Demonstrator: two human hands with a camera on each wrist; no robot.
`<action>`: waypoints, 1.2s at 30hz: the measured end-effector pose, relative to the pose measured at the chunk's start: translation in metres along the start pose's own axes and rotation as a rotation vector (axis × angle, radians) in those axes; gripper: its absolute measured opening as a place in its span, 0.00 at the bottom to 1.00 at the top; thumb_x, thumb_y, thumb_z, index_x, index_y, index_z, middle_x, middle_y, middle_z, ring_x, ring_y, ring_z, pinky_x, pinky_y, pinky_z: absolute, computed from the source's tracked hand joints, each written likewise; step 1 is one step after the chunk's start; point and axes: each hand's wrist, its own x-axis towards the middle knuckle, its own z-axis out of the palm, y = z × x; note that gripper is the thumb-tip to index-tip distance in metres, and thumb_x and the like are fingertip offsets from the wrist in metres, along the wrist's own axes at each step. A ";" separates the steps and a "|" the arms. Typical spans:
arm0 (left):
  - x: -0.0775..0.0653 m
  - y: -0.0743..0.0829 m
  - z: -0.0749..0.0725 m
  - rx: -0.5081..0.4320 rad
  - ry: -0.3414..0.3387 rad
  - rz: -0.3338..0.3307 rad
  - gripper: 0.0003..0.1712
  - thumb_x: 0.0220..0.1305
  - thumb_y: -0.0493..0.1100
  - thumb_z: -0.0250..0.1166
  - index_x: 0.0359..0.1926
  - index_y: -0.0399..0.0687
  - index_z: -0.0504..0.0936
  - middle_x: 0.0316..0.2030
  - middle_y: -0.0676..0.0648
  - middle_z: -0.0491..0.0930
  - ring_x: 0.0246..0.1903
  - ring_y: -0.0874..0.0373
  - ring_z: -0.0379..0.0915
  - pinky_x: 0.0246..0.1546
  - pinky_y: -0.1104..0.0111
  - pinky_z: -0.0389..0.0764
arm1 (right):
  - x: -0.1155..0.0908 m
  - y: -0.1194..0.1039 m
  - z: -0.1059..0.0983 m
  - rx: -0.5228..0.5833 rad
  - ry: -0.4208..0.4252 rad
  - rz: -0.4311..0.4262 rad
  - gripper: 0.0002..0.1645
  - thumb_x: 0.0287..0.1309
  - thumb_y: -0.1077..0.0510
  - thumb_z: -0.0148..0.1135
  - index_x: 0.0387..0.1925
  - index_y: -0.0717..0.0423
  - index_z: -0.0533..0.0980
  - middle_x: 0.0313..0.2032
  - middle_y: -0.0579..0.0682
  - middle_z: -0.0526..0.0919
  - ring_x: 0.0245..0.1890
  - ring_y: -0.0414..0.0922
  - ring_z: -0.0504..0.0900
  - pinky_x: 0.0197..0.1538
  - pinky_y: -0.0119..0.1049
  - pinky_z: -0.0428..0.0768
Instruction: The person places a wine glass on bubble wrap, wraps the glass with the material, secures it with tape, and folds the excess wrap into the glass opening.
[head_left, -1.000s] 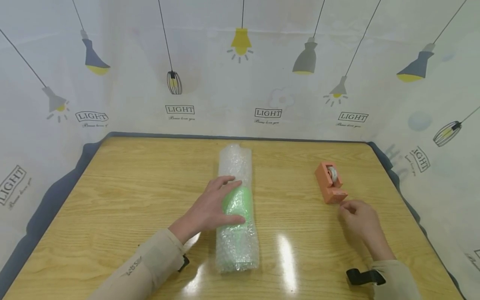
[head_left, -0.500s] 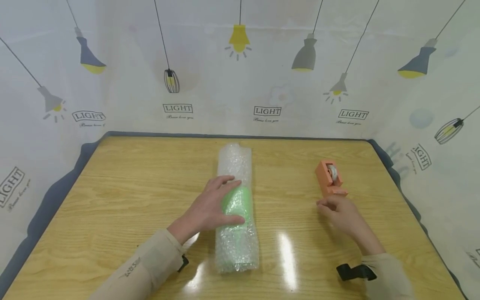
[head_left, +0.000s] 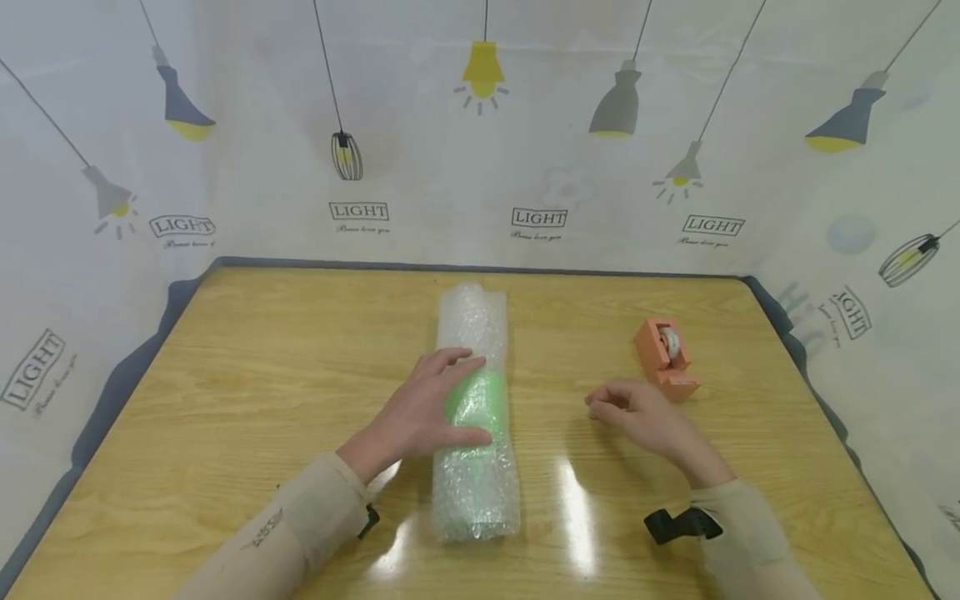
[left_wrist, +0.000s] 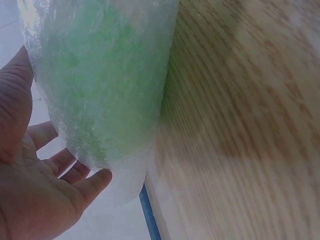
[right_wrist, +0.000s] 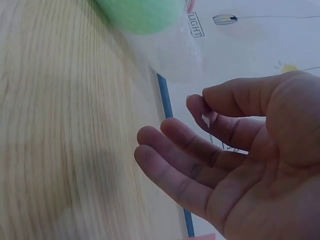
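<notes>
A long bubble-wrapped bundle (head_left: pixel 476 492) with something green inside lies lengthwise on the wooden table. My left hand (head_left: pixel 420 408) rests over its middle from the left, thumb and fingers spread apart. In the left wrist view, the fingertips (left_wrist: pixel 102 176) lie against the wrap and the palm stands away from it. My right hand (head_left: pixel 652 421) is raised to the right of the bundle, thumb and index finger pinched together. A small clear strip, like a piece of tape (right_wrist: pixel 206 120), shows at that pinch in the right wrist view. The other fingers are loosely bent.
An orange tape dispenser (head_left: pixel 663 358) with a white roll stands on the table just beyond the right hand. A pale cloth printed with lamps (head_left: pixel 420 108) surrounds the table (head_left: pixel 247 375) on the far side and both sides.
My right hand has moved left, away from the front of the tape dispenser towards the bundle, still pinching. The left hand and the bundle have stayed in place.
</notes>
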 end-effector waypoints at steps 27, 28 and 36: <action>0.005 -0.001 -0.001 0.026 -0.031 0.017 0.61 0.51 0.67 0.78 0.80 0.53 0.60 0.78 0.44 0.56 0.77 0.45 0.51 0.68 0.43 0.70 | 0.039 -0.045 0.024 0.058 -0.156 -0.100 0.12 0.76 0.58 0.56 0.41 0.61 0.82 0.44 0.57 0.86 0.42 0.44 0.83 0.49 0.41 0.83; 0.005 -0.001 -0.001 0.024 -0.030 0.018 0.61 0.51 0.67 0.78 0.80 0.53 0.60 0.78 0.44 0.56 0.77 0.45 0.51 0.68 0.43 0.70 | 0.039 -0.046 0.025 0.055 -0.161 -0.105 0.12 0.76 0.58 0.56 0.41 0.61 0.82 0.43 0.55 0.86 0.42 0.44 0.82 0.49 0.41 0.83; 0.003 -0.002 0.000 0.020 -0.027 0.019 0.61 0.51 0.67 0.78 0.80 0.52 0.61 0.78 0.44 0.57 0.76 0.45 0.52 0.68 0.43 0.70 | 0.047 -0.060 0.035 0.062 -0.200 -0.164 0.12 0.75 0.58 0.56 0.41 0.61 0.81 0.37 0.50 0.82 0.39 0.43 0.80 0.46 0.40 0.81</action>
